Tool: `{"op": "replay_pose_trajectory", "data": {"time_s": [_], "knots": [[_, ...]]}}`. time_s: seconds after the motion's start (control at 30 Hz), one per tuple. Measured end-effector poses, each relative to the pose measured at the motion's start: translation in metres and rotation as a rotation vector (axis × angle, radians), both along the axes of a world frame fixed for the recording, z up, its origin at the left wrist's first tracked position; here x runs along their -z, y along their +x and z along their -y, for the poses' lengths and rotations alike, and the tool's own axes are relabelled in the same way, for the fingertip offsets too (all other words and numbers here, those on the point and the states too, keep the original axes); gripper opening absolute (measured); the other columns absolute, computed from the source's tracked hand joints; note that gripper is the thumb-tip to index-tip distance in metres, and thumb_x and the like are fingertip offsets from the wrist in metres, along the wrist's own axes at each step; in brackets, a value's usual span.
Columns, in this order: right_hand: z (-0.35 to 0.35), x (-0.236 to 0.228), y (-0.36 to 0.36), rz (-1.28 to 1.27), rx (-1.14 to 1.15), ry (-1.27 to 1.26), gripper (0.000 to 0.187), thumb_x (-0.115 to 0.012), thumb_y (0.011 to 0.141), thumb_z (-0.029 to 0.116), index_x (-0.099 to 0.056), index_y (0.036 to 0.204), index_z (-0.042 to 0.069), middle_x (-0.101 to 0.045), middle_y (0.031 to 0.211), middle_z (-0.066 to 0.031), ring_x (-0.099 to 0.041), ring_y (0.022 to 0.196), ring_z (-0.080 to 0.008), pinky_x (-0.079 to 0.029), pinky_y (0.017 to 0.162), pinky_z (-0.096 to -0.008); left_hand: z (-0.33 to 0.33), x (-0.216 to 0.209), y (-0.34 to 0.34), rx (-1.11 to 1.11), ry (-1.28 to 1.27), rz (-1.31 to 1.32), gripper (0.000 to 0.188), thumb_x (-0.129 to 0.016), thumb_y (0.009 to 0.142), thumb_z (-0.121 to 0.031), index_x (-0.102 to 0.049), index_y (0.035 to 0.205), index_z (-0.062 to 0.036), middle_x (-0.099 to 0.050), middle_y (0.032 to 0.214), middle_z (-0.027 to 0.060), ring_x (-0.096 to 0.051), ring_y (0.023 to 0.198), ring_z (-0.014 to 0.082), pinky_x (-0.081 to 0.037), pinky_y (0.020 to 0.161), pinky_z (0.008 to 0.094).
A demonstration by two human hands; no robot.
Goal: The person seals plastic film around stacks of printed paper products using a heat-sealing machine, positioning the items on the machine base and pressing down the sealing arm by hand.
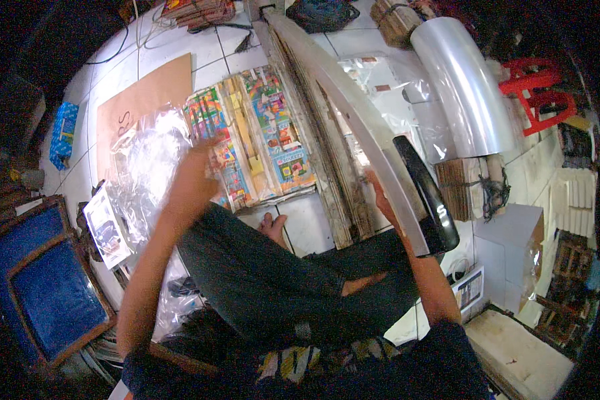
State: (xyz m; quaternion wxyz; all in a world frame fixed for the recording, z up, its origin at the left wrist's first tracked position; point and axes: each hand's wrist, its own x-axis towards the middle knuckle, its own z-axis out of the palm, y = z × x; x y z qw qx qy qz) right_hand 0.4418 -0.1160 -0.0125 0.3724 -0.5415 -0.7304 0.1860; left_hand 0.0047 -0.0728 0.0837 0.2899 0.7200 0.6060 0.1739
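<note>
My left hand, smeared by motion, is over the left edge of a flat sheet of colourful printed packets on the tiled floor. Its fingers are too blurred to read. Right of the packets lies a long narrow device with a worn base. A pale metal lever arm slants above it, ending in a black handle. Beside the base and partly behind this arm is my right hand, its visible fingers stretched out. Crumpled clear plastic film spreads left of my left hand.
Brown cardboard lies under the film. A large roll of clear film and a red plastic object are at the right. Tied bundles and a white box sit nearer. Blue framed screens lean at the left.
</note>
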Motion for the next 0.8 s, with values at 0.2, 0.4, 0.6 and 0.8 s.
{"op": "replay_pose_trajectory", "data": {"time_s": [0.2,0.4,0.6,0.8], "knots": [[-0.012,-0.058,0.001,-0.083,0.132,0.078,0.026,-0.067,0.086,0.0,-0.07,0.112,0.005,-0.073,0.11,-0.0128,-0.071,0.101,-0.0268,-0.055,0.089,-0.0348,-0.033,0.06,0.245,0.156,-1.136,1.486,0.07,-0.049,0.094,-0.065,-0.062,0.126,-0.0034,-0.071,0.105,0.0183,-0.07,0.092,0.0301,-0.057,0.082,0.0468],[-0.014,-0.082,-0.006,-0.147,0.081,0.106,0.024,-0.064,0.086,-0.006,-0.073,0.107,0.004,-0.074,0.105,-0.0126,-0.073,0.096,-0.0244,-0.057,0.086,-0.0333,-0.156,0.115,0.308,-0.367,-1.01,1.605,0.063,-0.067,0.088,-0.049,-0.058,0.118,0.0058,-0.066,0.109,0.022,-0.068,0.096,0.0364,-0.057,0.09,0.0506],[0.002,-0.066,-0.012,-0.648,0.085,-0.342,0.019,-0.063,0.093,0.006,-0.073,0.107,-0.001,-0.075,0.1,-0.0116,-0.071,0.087,-0.0166,-0.057,0.079,-0.0294,-0.214,0.165,0.246,-0.43,-0.321,1.725,0.024,-0.066,0.088,-0.008,-0.063,0.105,0.0089,-0.069,0.093,0.0199,-0.07,0.079,0.0364,-0.061,0.072,0.0497],[0.01,-0.043,-0.068,-0.099,-0.056,-0.272,0.017,-0.062,0.091,0.008,-0.07,0.105,0.002,-0.071,0.104,-0.0107,-0.068,0.091,-0.0202,-0.056,0.078,-0.0329,-0.203,0.141,0.157,-0.418,-0.044,0.954,0.014,-0.074,0.082,-0.008,-0.071,0.085,0.0057,-0.071,0.078,0.0141,-0.071,0.066,0.0252,-0.057,0.057,0.037]]}}
